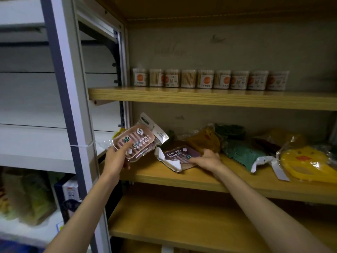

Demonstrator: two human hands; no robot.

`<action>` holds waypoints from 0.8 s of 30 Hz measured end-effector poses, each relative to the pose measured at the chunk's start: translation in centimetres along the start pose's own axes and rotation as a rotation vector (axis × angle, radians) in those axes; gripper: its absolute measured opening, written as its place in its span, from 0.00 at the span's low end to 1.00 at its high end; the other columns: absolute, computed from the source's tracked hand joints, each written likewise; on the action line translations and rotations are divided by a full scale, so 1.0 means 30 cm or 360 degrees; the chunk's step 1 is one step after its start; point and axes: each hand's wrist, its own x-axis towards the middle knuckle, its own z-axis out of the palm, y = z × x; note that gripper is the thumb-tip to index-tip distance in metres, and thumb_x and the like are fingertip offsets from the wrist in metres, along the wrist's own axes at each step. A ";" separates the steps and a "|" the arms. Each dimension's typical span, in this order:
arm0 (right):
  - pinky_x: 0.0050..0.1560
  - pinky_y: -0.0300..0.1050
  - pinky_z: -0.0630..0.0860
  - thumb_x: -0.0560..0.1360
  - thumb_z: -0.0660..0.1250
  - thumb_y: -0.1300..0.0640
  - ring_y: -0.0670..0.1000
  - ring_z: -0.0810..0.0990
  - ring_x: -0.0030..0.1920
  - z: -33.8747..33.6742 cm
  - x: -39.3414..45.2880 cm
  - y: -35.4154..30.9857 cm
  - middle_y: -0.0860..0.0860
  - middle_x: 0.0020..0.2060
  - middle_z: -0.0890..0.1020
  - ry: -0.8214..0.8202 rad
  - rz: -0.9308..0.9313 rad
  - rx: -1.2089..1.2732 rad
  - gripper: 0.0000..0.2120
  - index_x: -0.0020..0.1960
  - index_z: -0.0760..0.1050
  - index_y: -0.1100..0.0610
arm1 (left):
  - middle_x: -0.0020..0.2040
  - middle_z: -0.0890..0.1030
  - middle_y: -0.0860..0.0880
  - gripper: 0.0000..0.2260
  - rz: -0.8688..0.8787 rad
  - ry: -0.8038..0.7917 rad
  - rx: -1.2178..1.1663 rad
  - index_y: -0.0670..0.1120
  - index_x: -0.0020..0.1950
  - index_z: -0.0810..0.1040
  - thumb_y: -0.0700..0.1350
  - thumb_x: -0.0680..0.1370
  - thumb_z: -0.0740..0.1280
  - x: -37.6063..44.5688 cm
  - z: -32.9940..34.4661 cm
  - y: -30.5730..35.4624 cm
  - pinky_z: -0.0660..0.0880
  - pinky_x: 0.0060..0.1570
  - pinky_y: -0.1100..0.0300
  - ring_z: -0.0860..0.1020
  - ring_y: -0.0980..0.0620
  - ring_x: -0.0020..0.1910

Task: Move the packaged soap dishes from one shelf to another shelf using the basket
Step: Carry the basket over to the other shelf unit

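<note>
Wooden middle shelf (209, 181) held packaged dishes. Purple soap box (179, 155) lay flat near front edge, long axis across shelf; right hand (207, 158) gripped its right end. Left hand (116, 156) held pink soap box (135, 143) off shelf's left end. Basket unseen.

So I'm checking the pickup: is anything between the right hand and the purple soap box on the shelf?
No. The right hand already grips the purple soap box at its right end, nothing between them. The left hand holds a pink soap box.
</note>
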 end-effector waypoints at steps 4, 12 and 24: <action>0.67 0.52 0.69 0.67 0.77 0.39 0.57 0.68 0.69 0.009 0.003 0.001 0.54 0.65 0.75 0.0017 0.0073 0.0126 0.31 0.63 0.75 0.55 | 0.48 0.86 0.45 0.16 -0.0014 -0.0051 0.0002 0.50 0.62 0.78 0.57 0.79 0.69 0.005 0.003 -0.013 0.71 0.24 0.63 0.77 0.53 0.28; 0.37 0.45 0.83 0.72 0.76 0.58 0.54 0.83 0.51 -0.055 -0.032 -0.012 0.56 0.54 0.79 -0.0070 0.0294 0.0832 0.22 0.62 0.71 0.61 | 0.44 0.86 0.45 0.12 -0.0021 -0.0132 0.0049 0.49 0.61 0.78 0.53 0.81 0.67 -0.018 0.022 -0.012 0.70 0.23 0.63 0.76 0.55 0.26; 0.47 0.59 0.84 0.74 0.68 0.73 0.62 0.85 0.53 -0.264 -0.213 0.166 0.63 0.53 0.84 -0.0218 0.0363 0.1523 0.14 0.57 0.73 0.62 | 0.44 0.87 0.48 0.11 -0.0085 -0.0574 -0.0056 0.53 0.59 0.76 0.50 0.78 0.70 -0.134 0.214 -0.003 0.73 0.26 0.63 0.80 0.52 0.32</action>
